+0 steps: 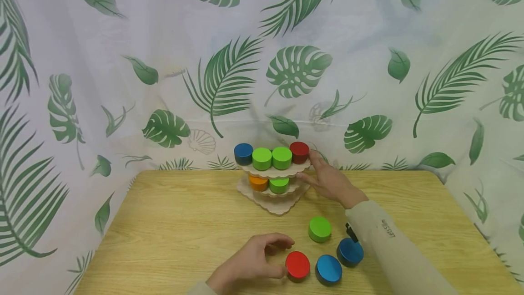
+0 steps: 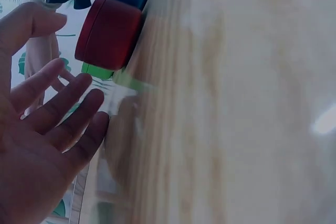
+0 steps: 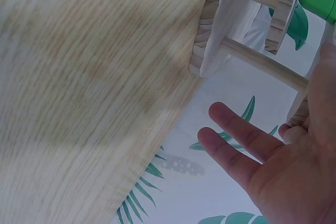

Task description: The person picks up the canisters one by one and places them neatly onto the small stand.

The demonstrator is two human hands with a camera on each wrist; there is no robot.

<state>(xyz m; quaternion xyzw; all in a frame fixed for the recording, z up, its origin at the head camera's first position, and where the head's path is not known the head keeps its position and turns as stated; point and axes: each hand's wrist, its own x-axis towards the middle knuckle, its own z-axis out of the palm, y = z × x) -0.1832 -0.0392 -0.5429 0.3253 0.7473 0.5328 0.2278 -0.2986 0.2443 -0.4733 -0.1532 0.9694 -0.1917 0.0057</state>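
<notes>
A wooden tiered stand [image 1: 279, 206] with scalloped edges stands at the table's back. On its top tier sit a blue cylinder [image 1: 243, 153], two light green cylinders [image 1: 262, 159] and a dark red cylinder [image 1: 299, 152]. An orange cylinder [image 1: 259, 183] and a green cylinder [image 1: 279, 185] are on the tier below. My right hand [image 1: 331, 181] pinches the top tier's right corner, beside the dark red cylinder; two of its fingers [image 3: 239, 150] stretch away free. With relaxed, parted fingers, my left hand [image 1: 255, 258] is just left of a bright red cylinder [image 1: 297, 266], holding nothing.
Right of the bright red cylinder are two blue cylinders [image 1: 329, 269] on the wooden table [image 1: 176, 226]. Another green cylinder [image 1: 319, 229] lies in front of the stand. A leaf-patterned curtain [image 1: 229, 26] hangs behind the table's back edge.
</notes>
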